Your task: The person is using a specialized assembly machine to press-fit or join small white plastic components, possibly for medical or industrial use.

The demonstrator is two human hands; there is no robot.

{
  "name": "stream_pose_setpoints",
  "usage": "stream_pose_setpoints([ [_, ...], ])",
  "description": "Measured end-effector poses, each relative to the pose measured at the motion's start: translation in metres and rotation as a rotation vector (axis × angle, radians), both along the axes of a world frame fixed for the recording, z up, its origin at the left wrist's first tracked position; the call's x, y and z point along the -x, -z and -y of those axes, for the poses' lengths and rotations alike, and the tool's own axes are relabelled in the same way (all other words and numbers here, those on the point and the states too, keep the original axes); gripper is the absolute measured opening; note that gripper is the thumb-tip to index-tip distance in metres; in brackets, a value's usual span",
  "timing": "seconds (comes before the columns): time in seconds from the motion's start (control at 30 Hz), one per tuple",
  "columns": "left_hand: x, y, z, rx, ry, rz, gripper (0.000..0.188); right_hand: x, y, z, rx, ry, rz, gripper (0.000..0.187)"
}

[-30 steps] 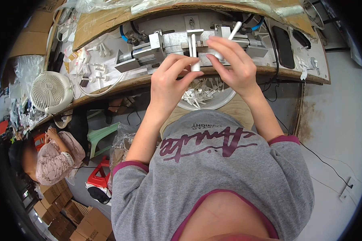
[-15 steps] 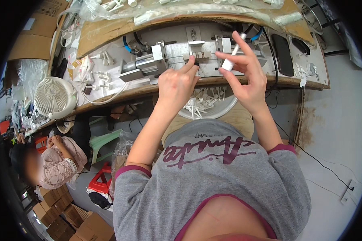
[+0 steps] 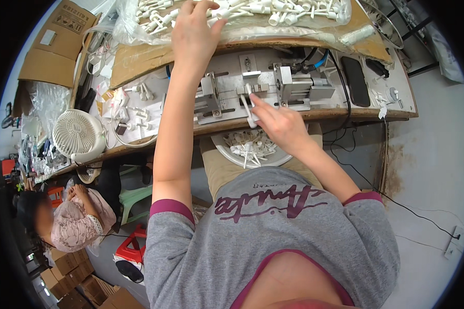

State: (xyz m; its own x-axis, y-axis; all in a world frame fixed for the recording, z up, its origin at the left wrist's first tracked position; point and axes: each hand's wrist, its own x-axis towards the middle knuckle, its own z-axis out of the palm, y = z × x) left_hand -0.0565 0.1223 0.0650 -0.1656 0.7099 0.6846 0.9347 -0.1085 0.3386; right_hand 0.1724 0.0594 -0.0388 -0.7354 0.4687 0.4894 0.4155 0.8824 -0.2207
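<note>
My left hand reaches over the heap of white plastic stemmed pieces on the raised cardboard, its fingers apart and slightly bent. No piece shows in it. My right hand is at the front of the metal clamping fixture. Its fingers are closed at a white stemmed piece, which slants from the fixture's middle block towards the table's front edge. The fingertips partly cover the upper end of that piece.
A bowl of similar white pieces rests on my lap. A white fan stands left, beside loose plugs. A black phone lies right of the fixture, past a black cable. A co-worker sits at far left.
My left hand has left the fixture and moved up to the heap. My right hand has come down from its raised position to the fixture's front, with a white piece at its fingers.
</note>
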Motion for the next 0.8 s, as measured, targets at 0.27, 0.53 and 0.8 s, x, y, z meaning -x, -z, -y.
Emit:
stream_pose_setpoints([
  [0.27, 0.014, 0.015, -0.035, 0.060, 0.095, -0.093, 0.022, 0.026, -0.005, -0.012, -0.133, 0.002, 0.091, 0.016],
  [0.53, -0.003, -0.012, 0.037, 0.011, 0.291, 0.421, 0.021, 0.025, -0.037, -0.023, 0.128, -0.072, 0.204, 0.024],
  [0.8, -0.042, 0.027, 0.118, 0.149, 0.313, 0.405, 0.027, 0.057, -0.114, -0.174, -0.225, 0.088, -0.334, 0.028],
])
